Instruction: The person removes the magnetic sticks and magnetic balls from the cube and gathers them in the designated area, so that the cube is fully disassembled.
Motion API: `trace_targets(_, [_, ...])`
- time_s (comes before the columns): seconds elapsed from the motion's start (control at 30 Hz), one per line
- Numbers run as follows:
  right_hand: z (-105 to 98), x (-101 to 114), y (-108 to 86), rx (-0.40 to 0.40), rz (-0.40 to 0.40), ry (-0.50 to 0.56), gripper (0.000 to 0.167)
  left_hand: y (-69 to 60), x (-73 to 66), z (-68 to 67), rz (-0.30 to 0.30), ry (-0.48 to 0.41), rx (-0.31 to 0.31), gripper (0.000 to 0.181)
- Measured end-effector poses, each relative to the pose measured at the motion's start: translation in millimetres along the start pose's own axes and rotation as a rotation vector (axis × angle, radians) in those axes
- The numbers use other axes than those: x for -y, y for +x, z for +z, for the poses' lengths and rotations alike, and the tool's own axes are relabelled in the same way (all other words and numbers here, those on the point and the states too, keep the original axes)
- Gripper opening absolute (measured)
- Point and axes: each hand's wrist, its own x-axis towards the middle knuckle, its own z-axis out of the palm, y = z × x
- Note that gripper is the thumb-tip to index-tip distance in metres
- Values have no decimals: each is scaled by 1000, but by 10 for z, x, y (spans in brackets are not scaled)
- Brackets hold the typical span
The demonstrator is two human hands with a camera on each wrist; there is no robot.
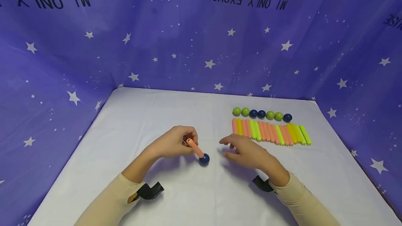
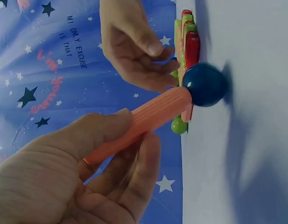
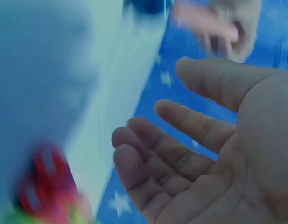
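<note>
In the head view my left hand pinches a salmon-pink plastic rod between thumb and fingers. The rod slants, and its lower end meets a dark blue ball on the white table. In the left wrist view the ribbed rod joins the blue ball at its tip. My right hand hovers to the right of the ball, fingers loosely spread and holding nothing. The right wrist view shows that right hand with its palm bare and fingers relaxed.
A row of pink, yellow and lime rods lies at the right of the white table. Behind it runs a row of green balls and blue balls. Purple star-printed curtains surround the table's back and sides.
</note>
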Motion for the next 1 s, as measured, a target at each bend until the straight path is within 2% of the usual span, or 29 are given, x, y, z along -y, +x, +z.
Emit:
trace_targets(0.07, [150, 92, -6, 25, 2, 17, 36, 19, 13, 11, -2, 49, 0, 20])
trace_targets(0.2, [408, 186, -7, 25, 17, -50, 32, 42, 37, 47, 0, 138, 23, 19])
trace_targets(0.3, [513, 213, -5, -11, 15, -63, 36, 48, 46, 69, 19, 171, 48, 18])
trace_targets(0.4, [548, 248, 19, -28, -12, -20, 38, 47, 43, 76, 48, 192, 73, 16])
trace_targets(0.47, [545, 276, 46, -30, -48, -10, 34, 43, 36, 67, 60, 198, 73, 16])
trace_targets(0.6, [513, 331, 80, -13, -103, -64, 22, 31, 54, 45, 78, 217, 49, 12])
trace_targets(0.7, [445, 351, 84, 31, -105, -101, 19, 15, 87, -16, 55, 231, 27, 11])
trace_targets(0.8, [352, 278, 73, 64, -83, -87, 21, 7, 103, -58, 19, 222, 6, 12])
trace_targets(0.87, [267, 191, 57, 45, -58, -56, 25, 11, 100, -55, 5, 212, 3, 14])
trace_targets(1.0, [80, -40, 8, -61, -9, -13, 30, 28, 98, -6, -17, 229, -13, 15])
